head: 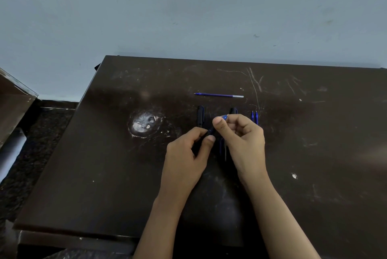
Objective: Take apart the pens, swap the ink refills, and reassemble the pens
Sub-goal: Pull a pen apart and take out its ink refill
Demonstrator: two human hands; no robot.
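My left hand grips a dark pen barrel above the middle of the dark table. My right hand pinches the blue tip section at the barrel's far end. A loose blue refill lies crosswise further back. A black cap lies left of the hands, and a second black cap peeks out behind my right fingers. Two blue refills lie side by side to the right. More dark pen parts lie between my wrists, partly hidden.
A round white scuff marks the table left of the hands. The table's back edge meets a pale blue wall. At the far left stand a brown box and a pale cylinder.
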